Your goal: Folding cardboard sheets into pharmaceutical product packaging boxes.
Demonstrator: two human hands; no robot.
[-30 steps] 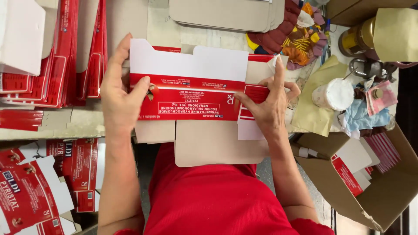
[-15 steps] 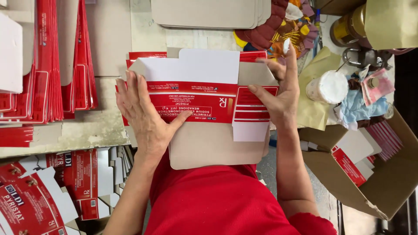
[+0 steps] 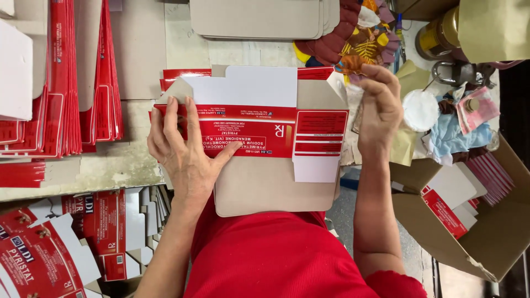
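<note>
Red-and-white carton (image 3: 248, 132) lies flat on a grey board (image 3: 265, 187) just beyond the person's red shirt (image 3: 276, 259), with its long axis running left to right. The left hand (image 3: 185, 152) presses flat on its left half, fingers spread, not gripping. The right hand (image 3: 381, 107) hovers past the right end, fingers loosely curled, holding nothing that I can see. Farther left, red carton stacks (image 3: 61, 83) stand on edge.

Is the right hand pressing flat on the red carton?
No, the right hand is lifted at the carton's right end; only the left hand lies flat on it.
</note>
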